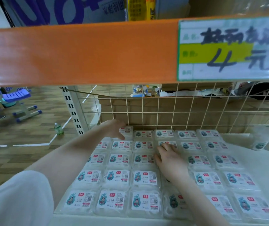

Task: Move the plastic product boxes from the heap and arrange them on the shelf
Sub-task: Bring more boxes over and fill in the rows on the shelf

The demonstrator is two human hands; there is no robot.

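Our left hand has its fingers curled over the far-left box in the back row, thumb spread toward us; our right hand lies flat, fingers slightly spread, on boxes mid-grid. We count about thirty clear plastic boxes in five rows of six on the white shelf, each with a white label, teal cartoon, red logo.

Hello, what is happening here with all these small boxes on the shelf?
A person is laying clear plastic product boxes in flat rows on a white shelf. The left hand holds the box in the back left corner, by the wire grid. The right hand rests flat on boxes mid-shelf.
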